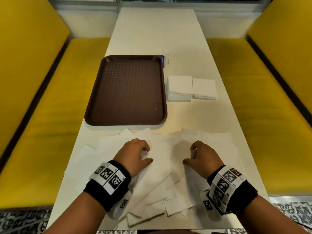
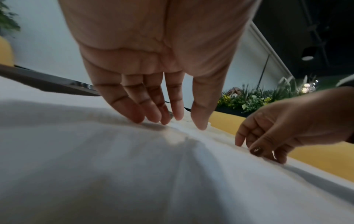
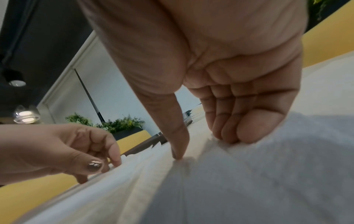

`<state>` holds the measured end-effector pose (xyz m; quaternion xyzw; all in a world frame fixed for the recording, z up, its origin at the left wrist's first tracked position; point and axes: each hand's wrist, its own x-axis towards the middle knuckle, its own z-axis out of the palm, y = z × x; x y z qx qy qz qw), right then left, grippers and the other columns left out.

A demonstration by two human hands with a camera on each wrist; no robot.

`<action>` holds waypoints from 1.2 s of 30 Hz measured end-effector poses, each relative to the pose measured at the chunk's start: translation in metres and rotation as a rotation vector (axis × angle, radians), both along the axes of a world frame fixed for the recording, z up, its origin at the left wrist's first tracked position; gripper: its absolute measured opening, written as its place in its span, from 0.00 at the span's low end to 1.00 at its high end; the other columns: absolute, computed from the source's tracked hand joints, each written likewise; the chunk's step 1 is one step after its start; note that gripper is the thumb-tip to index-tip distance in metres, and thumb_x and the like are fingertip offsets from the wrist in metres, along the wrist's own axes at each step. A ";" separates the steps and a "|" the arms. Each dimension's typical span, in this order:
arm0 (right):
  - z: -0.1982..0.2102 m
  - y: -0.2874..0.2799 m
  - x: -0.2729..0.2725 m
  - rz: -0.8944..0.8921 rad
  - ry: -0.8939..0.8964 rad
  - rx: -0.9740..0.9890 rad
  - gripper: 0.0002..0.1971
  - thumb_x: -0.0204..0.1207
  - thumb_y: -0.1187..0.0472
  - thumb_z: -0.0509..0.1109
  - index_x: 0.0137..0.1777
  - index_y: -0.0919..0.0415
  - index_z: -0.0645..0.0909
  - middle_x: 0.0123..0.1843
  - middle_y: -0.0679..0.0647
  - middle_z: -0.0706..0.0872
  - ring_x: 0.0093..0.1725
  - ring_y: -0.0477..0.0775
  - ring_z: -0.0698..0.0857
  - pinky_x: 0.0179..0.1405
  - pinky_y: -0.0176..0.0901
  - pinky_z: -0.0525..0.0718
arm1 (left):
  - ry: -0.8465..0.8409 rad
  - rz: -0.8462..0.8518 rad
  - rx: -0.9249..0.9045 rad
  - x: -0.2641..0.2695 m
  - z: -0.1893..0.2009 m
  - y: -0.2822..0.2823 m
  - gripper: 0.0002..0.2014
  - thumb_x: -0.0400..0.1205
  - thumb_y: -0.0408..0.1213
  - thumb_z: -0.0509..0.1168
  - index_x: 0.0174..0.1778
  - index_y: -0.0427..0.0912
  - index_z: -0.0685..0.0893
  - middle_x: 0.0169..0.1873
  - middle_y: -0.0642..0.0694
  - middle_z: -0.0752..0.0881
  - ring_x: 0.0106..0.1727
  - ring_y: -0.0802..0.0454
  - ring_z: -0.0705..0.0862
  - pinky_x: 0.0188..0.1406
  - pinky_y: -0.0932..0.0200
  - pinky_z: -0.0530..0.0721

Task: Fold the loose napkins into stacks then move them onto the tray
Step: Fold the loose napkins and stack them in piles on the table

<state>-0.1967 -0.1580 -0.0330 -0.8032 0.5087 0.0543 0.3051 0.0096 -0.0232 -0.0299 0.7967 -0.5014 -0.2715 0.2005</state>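
Head view, left to right: yellow bench (image 1: pixel 33 98) fills the left side of the frame, long white table (image 1: pixel 152 34) runs up the centre. Brown tray (image 1: pixel 94 105) sits centre-left, nothing on it. Just right of the tray, two stacks of folded napkins (image 1: pixel 180 85) side by side, touching, on the table and off the tray. Loose napkins (image 1: pixel 162 166) spread overlapping across the lower part of the frame, from left of centre to right of centre. Left hand (image 1: pixel 135 153) at lower centre-left, resting on the loose napkins; in the left wrist view its fingers (image 2: pixel 138 109) are nearly straight, tips on the paper, gripping nothing. Right hand (image 1: pixel 203 155) at lower centre-right, also on the loose napkins; in the right wrist view the thumb (image 3: pixel 177 136) tip presses the paper and the other fingers are bent with tips down on it, no paper pinched as far as visible. Black wristbands (image 1: pixel 108 186) with printed marker tags on both wrists. Second yellow bench (image 1: pixel 270 98) fills the right side.
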 end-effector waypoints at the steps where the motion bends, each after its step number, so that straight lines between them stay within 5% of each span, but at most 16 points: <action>1: 0.000 0.002 0.001 -0.014 0.009 -0.001 0.20 0.71 0.51 0.79 0.55 0.57 0.74 0.47 0.53 0.83 0.46 0.54 0.82 0.43 0.42 0.77 | -0.017 -0.015 0.016 0.001 -0.002 0.001 0.13 0.75 0.46 0.75 0.52 0.50 0.82 0.51 0.55 0.78 0.54 0.56 0.78 0.57 0.61 0.80; 4: 0.003 0.006 0.005 -0.039 0.050 -0.003 0.16 0.72 0.51 0.77 0.50 0.57 0.76 0.44 0.52 0.83 0.45 0.54 0.82 0.44 0.44 0.80 | -0.067 -0.062 0.025 0.002 -0.006 0.002 0.16 0.75 0.46 0.75 0.56 0.48 0.83 0.54 0.52 0.78 0.58 0.53 0.77 0.59 0.60 0.77; 9: 0.007 0.011 0.008 -0.074 0.081 0.027 0.15 0.73 0.53 0.75 0.35 0.55 0.72 0.35 0.50 0.77 0.36 0.52 0.76 0.32 0.42 0.71 | -0.121 -0.104 0.025 0.002 -0.010 0.003 0.17 0.76 0.48 0.74 0.58 0.48 0.83 0.57 0.51 0.79 0.62 0.50 0.76 0.62 0.56 0.77; 18: 0.021 0.019 -0.001 -0.152 -0.103 -0.039 0.09 0.77 0.56 0.72 0.40 0.61 0.84 0.36 0.53 0.84 0.38 0.52 0.82 0.33 0.39 0.74 | -0.134 -0.118 0.006 0.002 -0.012 0.003 0.16 0.76 0.49 0.73 0.57 0.50 0.82 0.56 0.53 0.78 0.61 0.52 0.75 0.61 0.55 0.78; 25: 0.056 0.007 -0.018 -0.196 -0.273 -0.160 0.09 0.79 0.57 0.72 0.39 0.59 0.83 0.38 0.51 0.86 0.39 0.51 0.82 0.34 0.38 0.75 | -0.137 -0.121 -0.035 0.002 -0.008 0.003 0.15 0.80 0.49 0.69 0.61 0.49 0.81 0.57 0.53 0.78 0.61 0.54 0.77 0.58 0.61 0.77; 29: 0.081 -0.001 -0.027 -0.241 -0.452 -0.151 0.13 0.78 0.58 0.73 0.33 0.55 0.78 0.31 0.50 0.81 0.33 0.53 0.78 0.31 0.44 0.74 | -0.106 -0.085 -0.192 -0.003 0.011 0.002 0.13 0.84 0.45 0.65 0.63 0.49 0.80 0.56 0.56 0.80 0.56 0.55 0.81 0.53 0.63 0.77; 33: 0.108 -0.002 -0.023 -0.294 -0.726 -0.010 0.04 0.78 0.62 0.74 0.42 0.61 0.85 0.42 0.63 0.90 0.44 0.70 0.87 0.46 0.66 0.86 | 0.137 0.000 -0.349 -0.013 0.047 -0.003 0.11 0.84 0.49 0.64 0.61 0.55 0.78 0.48 0.62 0.82 0.48 0.65 0.82 0.44 0.69 0.77; 36: 0.124 0.003 -0.014 -0.286 -0.880 0.104 0.02 0.78 0.65 0.72 0.44 0.62 0.85 0.44 0.66 0.90 0.42 0.63 0.87 0.49 0.67 0.86 | 0.467 0.046 -0.400 -0.020 0.070 -0.010 0.20 0.77 0.59 0.67 0.62 0.61 0.73 0.47 0.57 0.88 0.49 0.63 0.86 0.48 0.66 0.80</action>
